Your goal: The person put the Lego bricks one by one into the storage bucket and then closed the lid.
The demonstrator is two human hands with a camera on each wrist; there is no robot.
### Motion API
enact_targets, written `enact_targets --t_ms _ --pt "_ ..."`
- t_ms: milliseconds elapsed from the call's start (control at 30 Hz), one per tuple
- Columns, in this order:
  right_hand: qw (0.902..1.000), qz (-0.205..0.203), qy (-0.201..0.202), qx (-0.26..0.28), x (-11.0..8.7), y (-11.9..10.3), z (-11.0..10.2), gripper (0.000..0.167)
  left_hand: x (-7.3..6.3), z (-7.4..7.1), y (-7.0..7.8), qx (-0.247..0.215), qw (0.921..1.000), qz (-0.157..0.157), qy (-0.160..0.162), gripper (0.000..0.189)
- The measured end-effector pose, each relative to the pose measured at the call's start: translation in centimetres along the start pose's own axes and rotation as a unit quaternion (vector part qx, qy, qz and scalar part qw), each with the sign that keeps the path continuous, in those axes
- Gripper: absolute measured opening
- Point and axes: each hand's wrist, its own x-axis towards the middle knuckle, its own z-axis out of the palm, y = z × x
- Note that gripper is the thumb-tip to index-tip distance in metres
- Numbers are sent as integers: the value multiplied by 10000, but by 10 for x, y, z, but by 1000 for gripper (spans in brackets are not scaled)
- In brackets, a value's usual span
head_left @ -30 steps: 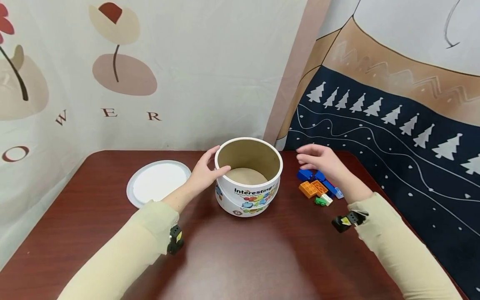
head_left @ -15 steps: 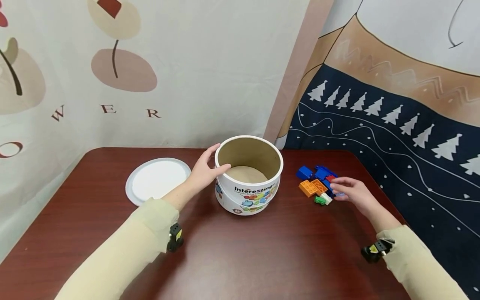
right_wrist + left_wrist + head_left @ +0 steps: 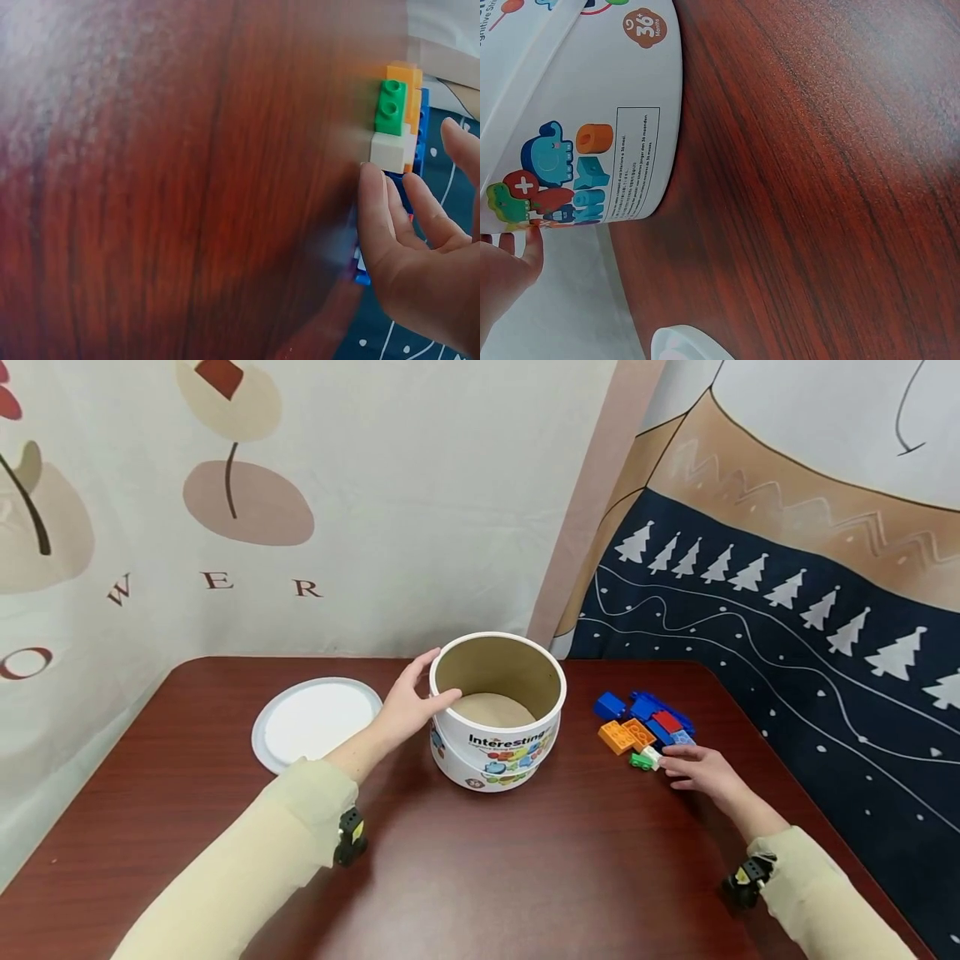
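Note:
A white bucket (image 3: 450,760) printed "Interesting" stands upright on the table, with bare inner floor showing. My left hand (image 3: 401,714) grips its left rim, thumb over the edge and fingers along the outside. To the right lies a group of toy building bricks: a white brick (image 3: 654,758), a green brick (image 3: 641,762), orange bricks (image 3: 616,737), a red brick (image 3: 667,721) and several blue bricks (image 3: 609,707). My right hand (image 3: 705,774) is at the near right side of this group. Its fingertips touch the white brick in the right wrist view, with the thumb apart.
A round white lid (image 3: 318,722) lies flat to the left of the bucket, behind my left forearm. The dark red-brown table (image 3: 525,868) ends at printed curtains behind and to the right. Small cameras are strapped to both wrists.
My right hand has come from above the far side of the bricks to their near right side, down at the white brick. My left hand stays on the bucket.

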Motion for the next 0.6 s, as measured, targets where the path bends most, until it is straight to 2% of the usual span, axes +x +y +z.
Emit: enact_targets --t_ms 267,600 --pt "9992 136 130 -345 7 -4 9 60 0 -1 1 12 10000 -15 2 74" --pt "9992 191 263 -230 10 -6 11 48 -1 -1 1 51 10000 19 10 73"
